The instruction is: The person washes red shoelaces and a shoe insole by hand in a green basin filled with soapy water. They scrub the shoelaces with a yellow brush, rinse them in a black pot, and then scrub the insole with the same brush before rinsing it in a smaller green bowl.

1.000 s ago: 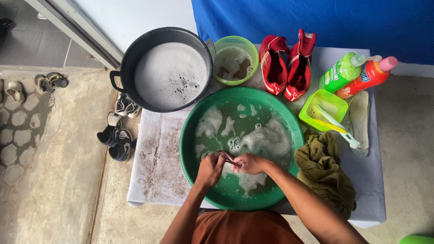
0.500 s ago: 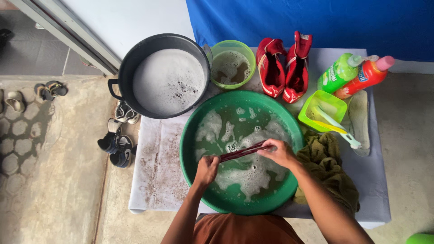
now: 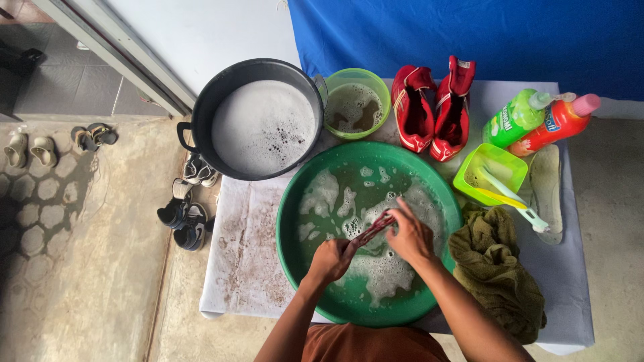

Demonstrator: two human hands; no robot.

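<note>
Large round green plastic basin, standing on a table under a stained white cloth, filled with greenish soapy water and patches of white foam. Over the basin, a thin dark red lace or strap, wet, stretched in a short slant between both hands just above the foam. Left hand: fingers clenched around the lower end of the strap. Right hand: fingers pinched on the upper end, knuckles up. Behind the basin to the left, a big black metal pot with side handles, full of foamy grey water, its rim close against the basin. Beside it, a small light green plastic bowl holding murky brown water. To the right of the bowl, a pair of red sports shoes, lying side by side. Farther right, a green plastic bottle and a red plastic bottle with pink cap, both lying down, touching. Below them, a small square lime-green tub with a toothbrush-like brush resting across it. An olive-green crumpled cloth lies just beside the basin's right rim. A pale shoe insole lies near the table's right edge. On the concrete floor left of the table, several small dark shoes.
</note>
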